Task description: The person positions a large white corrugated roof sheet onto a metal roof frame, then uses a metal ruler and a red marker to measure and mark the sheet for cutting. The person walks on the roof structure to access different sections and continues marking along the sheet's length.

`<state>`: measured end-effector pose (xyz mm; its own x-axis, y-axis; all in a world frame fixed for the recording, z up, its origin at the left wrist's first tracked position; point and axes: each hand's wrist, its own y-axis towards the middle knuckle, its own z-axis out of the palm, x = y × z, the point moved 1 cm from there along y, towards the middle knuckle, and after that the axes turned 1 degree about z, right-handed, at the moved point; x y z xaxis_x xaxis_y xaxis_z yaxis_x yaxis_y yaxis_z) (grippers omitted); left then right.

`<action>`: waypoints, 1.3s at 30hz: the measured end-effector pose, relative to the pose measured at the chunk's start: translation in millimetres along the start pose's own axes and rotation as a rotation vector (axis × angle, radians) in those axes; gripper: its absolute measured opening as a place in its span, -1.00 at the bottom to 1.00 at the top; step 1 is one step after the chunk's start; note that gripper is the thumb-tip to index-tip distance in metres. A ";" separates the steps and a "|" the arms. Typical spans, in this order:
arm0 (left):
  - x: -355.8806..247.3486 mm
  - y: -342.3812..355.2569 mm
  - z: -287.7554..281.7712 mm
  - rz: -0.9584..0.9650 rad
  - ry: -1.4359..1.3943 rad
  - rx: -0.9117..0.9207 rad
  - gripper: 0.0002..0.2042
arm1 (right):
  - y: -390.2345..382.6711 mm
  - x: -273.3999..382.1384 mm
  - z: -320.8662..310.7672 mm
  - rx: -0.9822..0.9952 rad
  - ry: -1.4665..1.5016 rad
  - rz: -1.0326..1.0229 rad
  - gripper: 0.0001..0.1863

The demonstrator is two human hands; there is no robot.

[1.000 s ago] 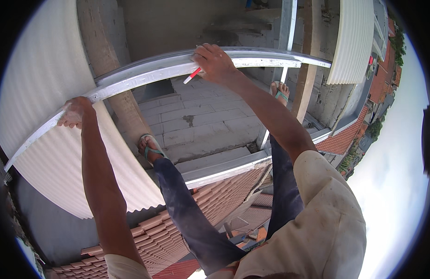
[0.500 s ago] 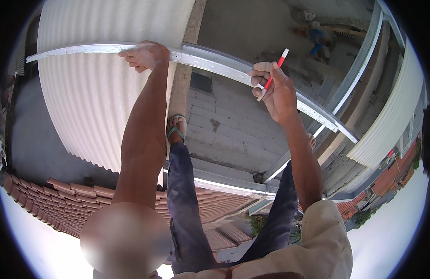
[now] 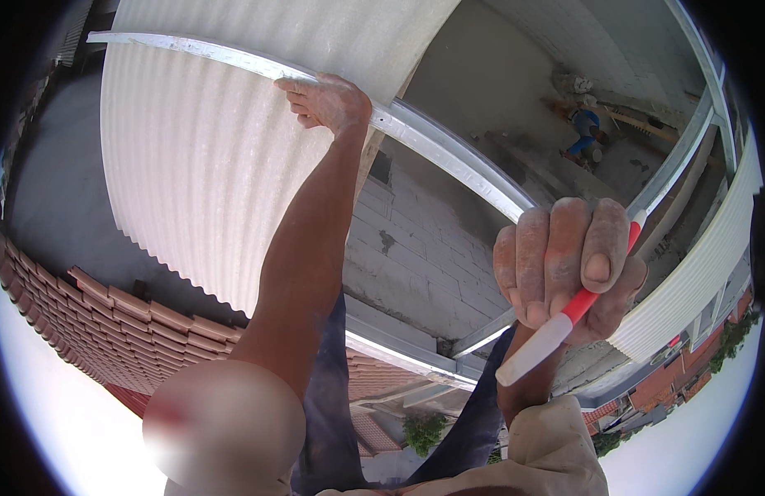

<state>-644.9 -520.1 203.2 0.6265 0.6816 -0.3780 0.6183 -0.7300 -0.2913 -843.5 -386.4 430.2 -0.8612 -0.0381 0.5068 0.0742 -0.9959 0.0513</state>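
Note:
A long silvery metal channel (image 3: pixel 457 157) lies slantwise across a whitish corrugated roof sheet (image 3: pixel 184 165) and over the open drop beside it. My left hand (image 3: pixel 337 103) is closed on the channel, its fingers along the edge, near the sheet's right side. Close in front of me, my right hand (image 3: pixel 556 264) is raised with curled fingers around a slim red-and-white marker (image 3: pixel 538 351). The marker points down to the left, and this hand hides the channel's right end.
Far below the open frame, a person in blue (image 3: pixel 584 128) is on the grey floor. Metal beams (image 3: pixel 693 157) and another corrugated sheet (image 3: pixel 697 289) stand at the right. A grey block wall (image 3: pixel 424 256) drops beneath me; brown roof tiles (image 3: pixel 126 335) lie lower left.
My right hand has come away from the channel, up close to the view, with the marker in it. The view has shifted; my left hand stays on the channel.

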 end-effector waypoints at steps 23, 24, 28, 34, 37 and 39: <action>18.1 12.8 9.8 0.105 -0.209 -0.132 -0.16 | 138.6 -142.4 -53.8 -0.444 -0.849 0.079 -0.70; 19.5 14.5 9.2 0.133 -0.211 -0.162 -0.15 | 163.3 -170.2 -57.9 -0.376 -0.879 0.095 -0.72; 13.5 13.3 7.4 0.104 -0.289 -0.079 -0.13 | 248.2 -256.5 -81.8 -0.108 -1.239 0.110 -0.75; 21.4 17.9 13.9 0.062 -0.304 -0.036 0.01 | 309.1 -331.1 -62.4 0.092 -1.404 0.089 -0.74; 22.9 19.1 17.8 0.069 -0.303 -0.017 0.03 | 323.0 -346.9 -73.8 0.210 -1.499 0.057 -0.74; 18.5 14.3 15.0 0.065 -0.346 0.000 -0.01 | 324.0 -346.6 -82.7 0.326 -1.575 -0.054 -0.72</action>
<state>-631.6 -518.6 178.8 0.4663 0.5762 -0.6712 0.5829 -0.7709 -0.2568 -562.5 -702.6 199.9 0.4669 0.3177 0.8253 0.3382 -0.9264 0.1653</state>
